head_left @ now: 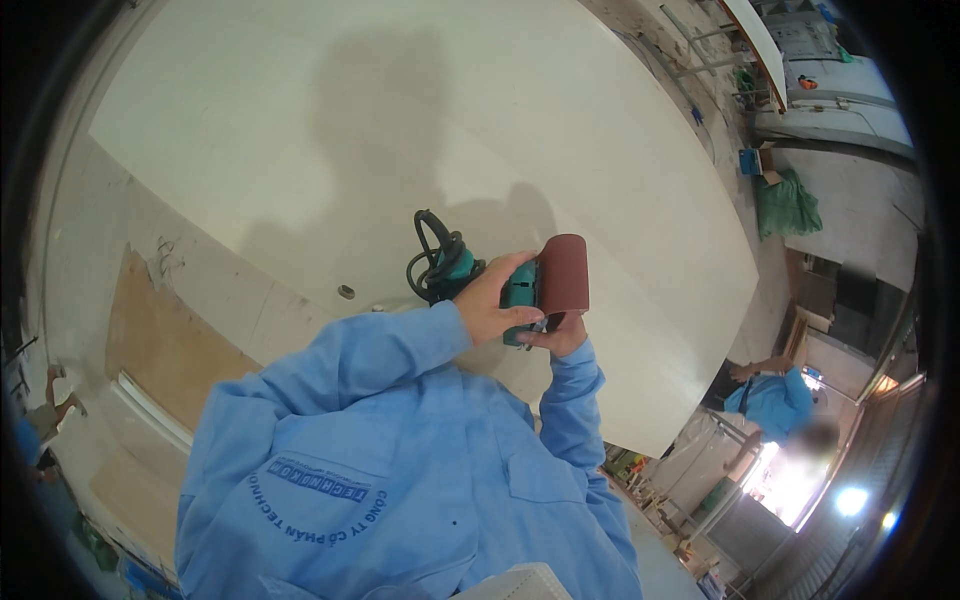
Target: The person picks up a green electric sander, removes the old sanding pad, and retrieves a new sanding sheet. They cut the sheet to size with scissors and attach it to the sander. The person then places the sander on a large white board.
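A teal belt sander [518, 290] with a wide reddish-brown sanding belt [566, 272] is held between my hands over a large pale board [640, 200]. My left hand [490, 298] grips the sander's body from the left, its fingers curled over the top and the thumb along the near side. At the belt end, my right hand [563, 336] has its thumb on the near side; its other fingers are mostly hidden beneath the belt. A looped black power cord [428, 245] bunches around the sander's rear, left of my hands.
A small dark round piece [346, 291] lies on the board to the left. Beyond its left edge is a brown panel [175, 340]. At right, a person in blue [775, 402] stands some way off, and a green bag [788, 204] sits farther back.
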`<state>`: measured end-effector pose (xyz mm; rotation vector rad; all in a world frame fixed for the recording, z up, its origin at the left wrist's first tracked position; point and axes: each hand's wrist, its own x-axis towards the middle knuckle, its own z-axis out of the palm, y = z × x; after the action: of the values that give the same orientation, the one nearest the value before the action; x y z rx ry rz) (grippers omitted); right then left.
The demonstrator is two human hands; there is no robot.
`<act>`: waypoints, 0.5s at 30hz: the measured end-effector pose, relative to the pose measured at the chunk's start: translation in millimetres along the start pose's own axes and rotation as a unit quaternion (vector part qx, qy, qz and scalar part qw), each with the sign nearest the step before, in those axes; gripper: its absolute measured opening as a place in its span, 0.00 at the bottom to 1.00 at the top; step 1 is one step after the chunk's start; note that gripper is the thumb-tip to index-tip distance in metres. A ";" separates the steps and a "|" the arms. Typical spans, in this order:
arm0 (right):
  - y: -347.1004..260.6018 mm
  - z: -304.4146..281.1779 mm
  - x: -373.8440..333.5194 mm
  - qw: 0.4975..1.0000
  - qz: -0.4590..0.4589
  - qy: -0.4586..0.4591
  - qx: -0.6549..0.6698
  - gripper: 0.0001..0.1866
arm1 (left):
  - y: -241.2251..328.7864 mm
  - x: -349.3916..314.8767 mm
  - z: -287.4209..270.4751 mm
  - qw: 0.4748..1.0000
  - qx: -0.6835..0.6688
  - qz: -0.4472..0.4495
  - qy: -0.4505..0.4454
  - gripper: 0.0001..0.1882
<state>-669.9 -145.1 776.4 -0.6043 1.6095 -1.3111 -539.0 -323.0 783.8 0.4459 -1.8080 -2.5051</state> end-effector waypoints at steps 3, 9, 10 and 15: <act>-2.0 1.1 -0.9 1.000 0.001 -0.001 -0.002 0.43 | -0.1 -2.3 1.2 0.999 0.046 0.008 0.019 0.43; 13.8 -1.9 -2.8 1.000 -0.001 -0.009 -0.012 0.48 | -10.1 -2.4 -2.2 0.997 0.072 0.008 0.017 0.40; 16.1 -1.8 -1.7 1.000 0.005 0.005 -0.015 0.48 | -12.4 0.3 -4.8 1.000 -0.002 0.010 0.012 0.37; 18.2 5.3 9.6 0.999 -0.011 0.040 0.024 0.50 | -24.1 20.3 -20.7 0.990 -0.138 -0.025 -0.011 0.29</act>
<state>-666.1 -150.0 756.1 -0.5489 1.6343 -1.4023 -549.9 -338.0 751.0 0.4555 -1.4389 -2.7472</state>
